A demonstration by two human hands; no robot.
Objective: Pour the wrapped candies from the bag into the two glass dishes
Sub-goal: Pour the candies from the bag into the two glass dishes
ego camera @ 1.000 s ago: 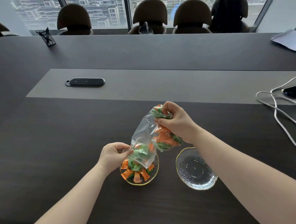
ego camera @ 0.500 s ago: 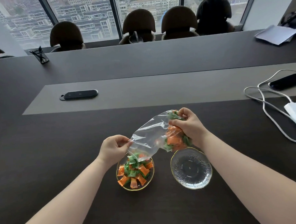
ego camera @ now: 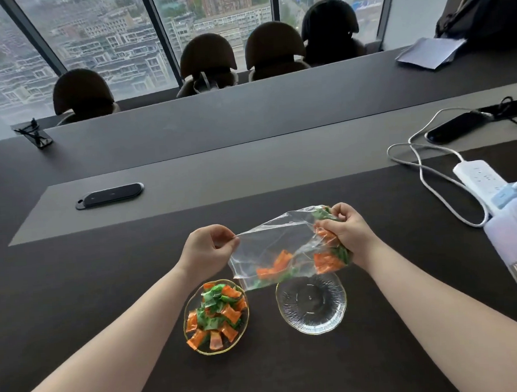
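A clear plastic bag (ego camera: 271, 243) with orange and green wrapped candies hangs stretched between both hands, above the dishes. My left hand (ego camera: 207, 248) pinches the bag's open edge. My right hand (ego camera: 347, 234) grips the bunched bottom end with several candies inside it. Loose candies (ego camera: 277, 266) lie in the bag's lower fold near its mouth. The left glass dish (ego camera: 199, 347), gold-rimmed, holds a heap of candies (ego camera: 217, 312). The right glass dish (ego camera: 312, 310) holds nothing and sits just under the bag.
A white power strip (ego camera: 479, 179) with looping cables and a translucent plastic box (ego camera: 514, 251) sit at the right. A black phone (ego camera: 454, 127) lies farther back right, a flat black device (ego camera: 110, 195) back left. Chairs line the table's far side.
The bag has swung from steeply tilted over the left dish to nearly level, and has shifted right over the second dish. Candies slid toward its mouth. The camera view also moved.
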